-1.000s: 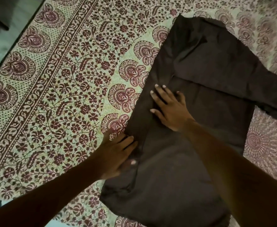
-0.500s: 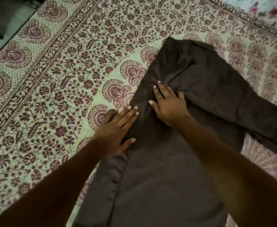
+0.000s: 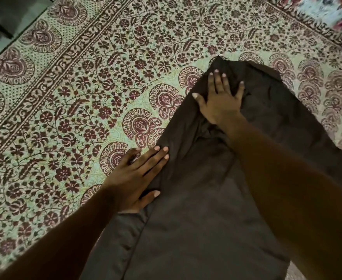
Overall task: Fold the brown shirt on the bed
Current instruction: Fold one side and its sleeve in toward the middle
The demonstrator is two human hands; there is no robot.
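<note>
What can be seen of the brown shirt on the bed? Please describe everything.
The brown shirt is plain dark cloth, lying mostly flat on the patterned bedspread, with wrinkles near its far end. One part spreads toward the right. The left hand rests flat on its left edge; the right hand presses flat near its far end.

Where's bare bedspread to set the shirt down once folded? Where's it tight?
Free: the bedspread stretch left of the brown shirt and left hand; the band beyond the shirt's far end, up to the floral cloth. Tight: the shirt's left edge, where the left hand and right hand press.
</note>
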